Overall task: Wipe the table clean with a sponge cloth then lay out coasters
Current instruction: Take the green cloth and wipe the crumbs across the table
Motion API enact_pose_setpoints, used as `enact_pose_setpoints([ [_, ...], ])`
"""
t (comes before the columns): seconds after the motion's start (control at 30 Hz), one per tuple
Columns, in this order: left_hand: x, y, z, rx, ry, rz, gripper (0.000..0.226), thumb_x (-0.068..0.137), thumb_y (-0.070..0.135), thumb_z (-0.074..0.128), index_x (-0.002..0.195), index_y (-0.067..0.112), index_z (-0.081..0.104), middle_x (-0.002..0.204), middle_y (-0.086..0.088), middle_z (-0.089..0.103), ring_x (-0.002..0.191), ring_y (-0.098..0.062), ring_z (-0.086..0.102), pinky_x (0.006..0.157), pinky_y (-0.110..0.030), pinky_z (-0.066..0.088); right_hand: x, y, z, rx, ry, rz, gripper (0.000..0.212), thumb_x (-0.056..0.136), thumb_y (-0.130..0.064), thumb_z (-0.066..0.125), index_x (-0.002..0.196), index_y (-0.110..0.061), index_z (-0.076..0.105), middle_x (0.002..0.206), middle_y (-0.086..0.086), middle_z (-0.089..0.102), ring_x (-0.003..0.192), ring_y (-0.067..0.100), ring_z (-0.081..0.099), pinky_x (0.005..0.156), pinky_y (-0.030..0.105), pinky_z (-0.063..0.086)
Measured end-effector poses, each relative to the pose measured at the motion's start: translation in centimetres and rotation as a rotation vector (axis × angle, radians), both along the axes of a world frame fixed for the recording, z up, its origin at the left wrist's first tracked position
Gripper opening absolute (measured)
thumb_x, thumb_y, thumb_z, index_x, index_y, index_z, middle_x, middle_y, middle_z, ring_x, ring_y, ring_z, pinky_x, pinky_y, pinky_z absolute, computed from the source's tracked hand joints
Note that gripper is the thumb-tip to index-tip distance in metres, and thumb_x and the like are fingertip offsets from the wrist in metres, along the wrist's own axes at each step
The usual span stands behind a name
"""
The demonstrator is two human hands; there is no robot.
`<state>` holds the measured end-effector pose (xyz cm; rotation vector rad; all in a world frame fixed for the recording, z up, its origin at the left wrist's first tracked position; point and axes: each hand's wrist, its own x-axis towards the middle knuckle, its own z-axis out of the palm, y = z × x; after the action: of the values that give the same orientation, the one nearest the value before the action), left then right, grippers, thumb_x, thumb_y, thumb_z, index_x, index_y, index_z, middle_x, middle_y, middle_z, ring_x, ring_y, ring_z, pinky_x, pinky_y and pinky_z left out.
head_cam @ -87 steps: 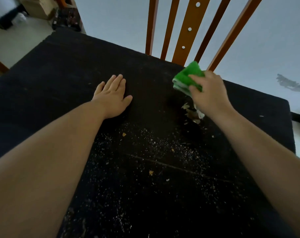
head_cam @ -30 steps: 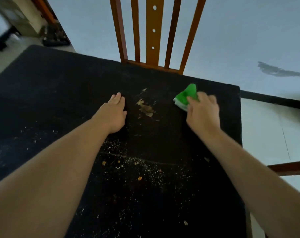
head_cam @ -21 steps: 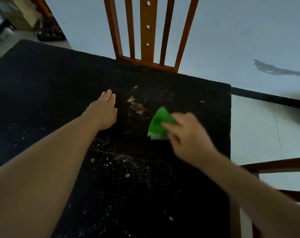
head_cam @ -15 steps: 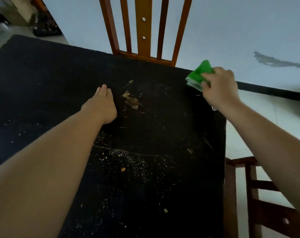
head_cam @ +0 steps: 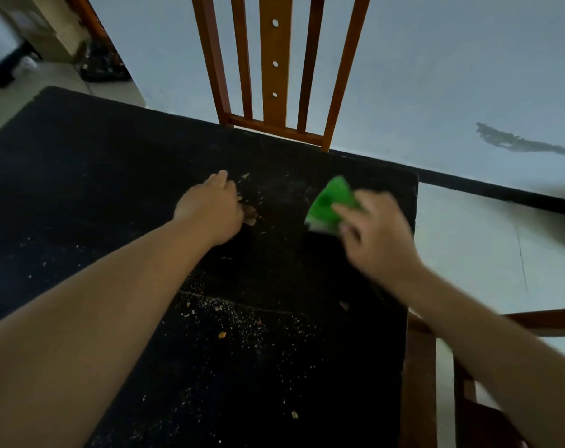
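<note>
One black surface (head_cam: 80, 189), strewn with many pale crumbs (head_cam: 242, 321) toward its near side. One green sponge cloth (head_cam: 329, 202), pinched in the right hand (head_cam: 375, 234), near the surface's far right corner; its contact with the surface is blurred. One left hand (head_cam: 210, 208), fingers extended, resting beside one brown debris pile (head_cam: 250, 215); two wooden chairs: one (head_cam: 274, 59) beyond the surface, one (head_cam: 436, 350) at its right.

Folded green sponge cloth (head_cam: 331, 203), motion-blurred, pinched in right hand (head_cam: 376, 236), on black tabletop (head_cam: 113, 176) near far right corner; tan crumbs (head_cam: 239, 321) scattered across tabletop.
</note>
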<state>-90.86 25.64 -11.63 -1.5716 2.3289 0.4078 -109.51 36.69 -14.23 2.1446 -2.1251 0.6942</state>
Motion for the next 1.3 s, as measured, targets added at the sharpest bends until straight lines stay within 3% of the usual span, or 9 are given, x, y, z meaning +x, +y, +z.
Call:
enact_pose_setpoints([
  [0.2, -2.2, 3.3, -2.7, 0.093, -0.018, -0.170, 0.058, 0.098, 0.028, 0.028, 0.145, 0.008, 0.001, 0.155, -0.011, -0.006, 0.144, -0.023, -0.002, 0.117, -0.037, 0.009, -7.5, -4.0, -1.7, 0.227, 0.083, -0.344, 0.035, 0.091, -0.014, 0.041, 0.123, -0.005, 0.054, 0.127, 0.020, 0.048, 0.113, 0.037, 0.039, 0.093, 0.039, 0.036],
  [0.47, -1.6, 3.0, -2.4, 0.113, -0.032, -0.194, 0.061, 0.098, 0.029, 0.030, 0.146, 0.011, -0.002, 0.155, -0.007, -0.010, 0.143, -0.020, -0.006, 0.116, -0.034, 0.007, 2.0, 3.9, -2.5, 0.195, -0.084, -0.076, 0.029, 0.078, -0.007, 0.056, 0.106, -0.006, 0.065, 0.105, 0.019, 0.060, 0.090, 0.036, 0.054, 0.077, 0.044, 0.048],
  [0.6, -1.6, 2.9, -2.5, 0.126, -0.019, -0.199, 0.061, 0.097, 0.028, 0.033, 0.146, 0.011, 0.000, 0.155, -0.007, -0.009, 0.144, -0.020, -0.005, 0.116, -0.035, 0.008, 2.5, 4.5, -1.1, 0.311, -0.128, 0.191, 0.027, 0.078, -0.012, 0.054, 0.099, -0.006, 0.069, 0.099, 0.018, 0.064, 0.083, 0.034, 0.060, 0.077, 0.025, 0.044],
  [0.67, -1.4, 2.7, -2.6, 0.120, -0.018, -0.217, 0.062, 0.097, 0.028, 0.034, 0.146, 0.010, 0.000, 0.155, -0.008, -0.008, 0.143, -0.021, -0.005, 0.116, -0.036, 0.008, 0.1, 2.7, -1.1, 0.134, -0.072, 0.059, 0.032, 0.074, -0.016, 0.047, 0.089, -0.001, 0.071, 0.087, 0.026, 0.065, 0.071, 0.043, 0.061, 0.071, 0.029, 0.044],
  [0.77, -1.1, 2.6, -2.6, 0.130, -0.024, -0.240, 0.063, 0.097, 0.029, 0.033, 0.145, 0.009, -0.002, 0.155, -0.009, -0.010, 0.143, -0.022, -0.006, 0.117, -0.035, 0.007, -3.5, 0.7, -2.1, 0.180, -0.001, -0.195, 0.030, 0.083, -0.011, 0.050, 0.108, -0.002, 0.065, 0.108, 0.025, 0.059, 0.097, 0.043, 0.052, 0.086, 0.036, 0.039],
  [0.83, -1.0, 2.5, -2.6, 0.135, -0.030, -0.245, 0.063, 0.097, 0.030, 0.033, 0.145, 0.009, -0.003, 0.155, -0.009, -0.011, 0.143, -0.022, -0.007, 0.117, -0.036, 0.006, -3.6, 1.4, -3.2, 0.188, 0.023, -0.263, 0.035, 0.085, -0.016, 0.044, 0.110, -0.001, 0.063, 0.109, 0.024, 0.057, 0.096, 0.042, 0.051, 0.085, 0.037, 0.039],
  [1.0, -0.7, 2.4, -2.6, 0.151, 0.029, -0.243, 0.064, 0.097, 0.029, 0.034, 0.146, 0.010, -0.002, 0.155, -0.008, -0.012, 0.143, -0.021, -0.008, 0.116, -0.037, 0.007, 1.9, 5.9, -4.3, 0.100, -0.046, -0.252, 0.030, 0.075, -0.007, 0.052, 0.099, 0.001, 0.067, 0.099, 0.025, 0.062, 0.083, 0.041, 0.057, 0.079, 0.034, 0.038],
  [1.17, 1.6, 1.8, -1.3, 0.148, 0.047, -0.351, 0.056, 0.097, 0.025, 0.034, 0.146, 0.012, 0.009, 0.156, -0.004, 0.000, 0.144, -0.016, -0.002, 0.116, -0.032, 0.006, 5.4, 7.6, -2.1, 0.139, -0.202, 0.029, 0.031, 0.076, -0.015, 0.051, 0.098, 0.000, 0.067, 0.097, 0.021, 0.064, 0.087, 0.026, 0.056, 0.081, 0.028, 0.044],
  [1.3, 4.0, 3.0, -0.9, -0.003, 0.089, -0.354, 0.047, 0.097, 0.023, 0.034, 0.142, 0.010, 0.028, 0.154, -0.005, 0.019, 0.143, -0.017, 0.007, 0.116, -0.032, 0.010, 1.7, 2.8, -0.9, 0.071, -0.078, -0.199, 0.031, 0.082, -0.012, 0.051, 0.107, 0.002, 0.064, 0.105, 0.028, 0.059, 0.094, 0.042, 0.054, 0.082, 0.029, 0.037],
])
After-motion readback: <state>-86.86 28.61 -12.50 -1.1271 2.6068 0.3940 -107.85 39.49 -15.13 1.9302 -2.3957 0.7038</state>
